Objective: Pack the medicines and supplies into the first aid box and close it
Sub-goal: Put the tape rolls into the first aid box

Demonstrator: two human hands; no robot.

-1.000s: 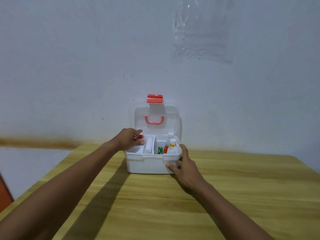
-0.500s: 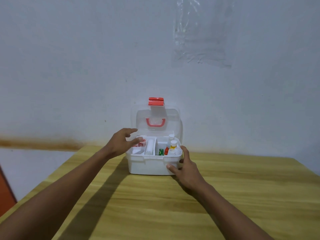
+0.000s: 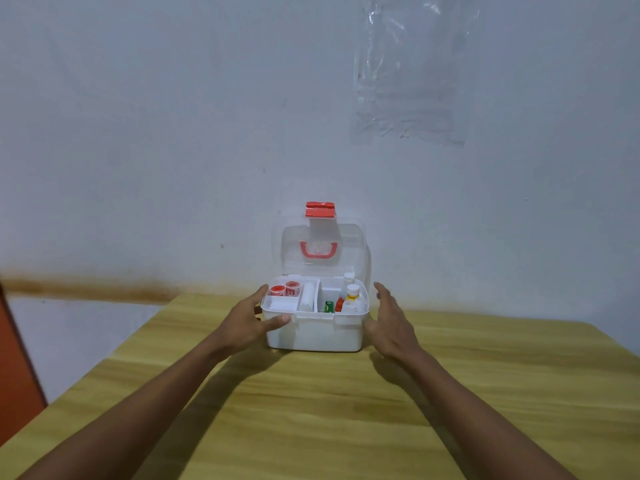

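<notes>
My small white plastic first aid box [image 3: 313, 332] sits on the pale wooden table [image 3: 346, 410] near the wall, its clear lid with the red latch [image 3: 320, 209] and red handle standing upright behind the tray. My left hand [image 3: 247, 322] is spread against the box's left side, thumb lying along the front just under the rim, gripping nothing. My right hand [image 3: 389, 322] is open and empty, fingers loose, just beside the right wall; I cannot tell whether it touches.

In the tray, two little red-capped round jars [image 3: 285, 289] share the back-left compartment, a white roll [image 3: 307, 297] fills the narrow middle slot, and on the right stand a white bottle with a yellow band [image 3: 352, 296], a taller white bottle behind it, a small green packet [image 3: 329, 306] and a small red item beside that.

As I judge it, packing looks finished and the lid comes next. The risk is the bottles on the right: they stand above the rim, so the lid may jam on a cap or tip one over. The box looks light, so pushing the lid down one-handed could slide it or rock it toward me.

The hinge is hidden behind the tray, the labels are too small to read, and the far side of the box is out of sight.
</notes>
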